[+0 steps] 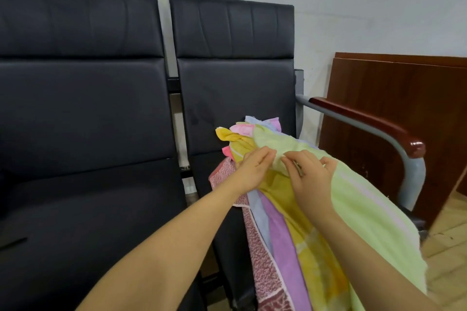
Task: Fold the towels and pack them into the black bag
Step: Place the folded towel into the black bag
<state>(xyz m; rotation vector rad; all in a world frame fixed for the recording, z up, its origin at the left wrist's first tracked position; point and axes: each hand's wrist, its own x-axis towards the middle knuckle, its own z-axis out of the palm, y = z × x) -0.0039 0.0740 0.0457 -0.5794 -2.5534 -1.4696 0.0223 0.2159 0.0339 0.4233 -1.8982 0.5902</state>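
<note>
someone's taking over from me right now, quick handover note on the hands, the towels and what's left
Left hand: pinching the edge of the light green towel.
Right hand: gripping the same towel beside it.
Towels: the yellow towel, purple towel, red patterned towel and others lie unfolded in a pile on the right-hand black chair.
Done: no towel looks folded.
Left: fold every towel and pack them; the black bag is not in view.

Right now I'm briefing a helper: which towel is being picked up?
Find the right-hand black chair with the wooden armrest. On its seat lies a towel pile; both hands pinch the top one, the light green towel, nearest that armrest.
</note>
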